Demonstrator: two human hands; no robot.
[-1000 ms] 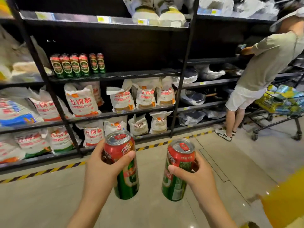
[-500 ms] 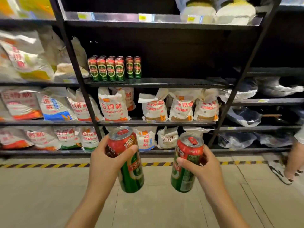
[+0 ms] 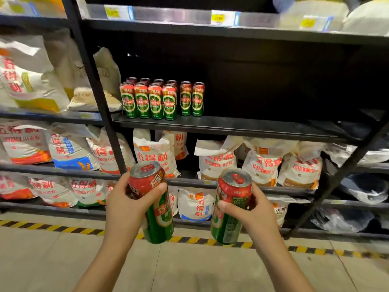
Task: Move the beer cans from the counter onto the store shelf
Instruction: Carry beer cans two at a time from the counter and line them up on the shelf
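Left hand (image 3: 124, 209) and right hand (image 3: 255, 216) each grip a beer can (red top, green body), tilted.

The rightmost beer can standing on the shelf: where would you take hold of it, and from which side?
Grip the rightmost can round its middle, coming from the front and right. It stands upright at the row's end with bare shelf to its right, while another can stands close on its left, so fingers fit best there. A judgement only.
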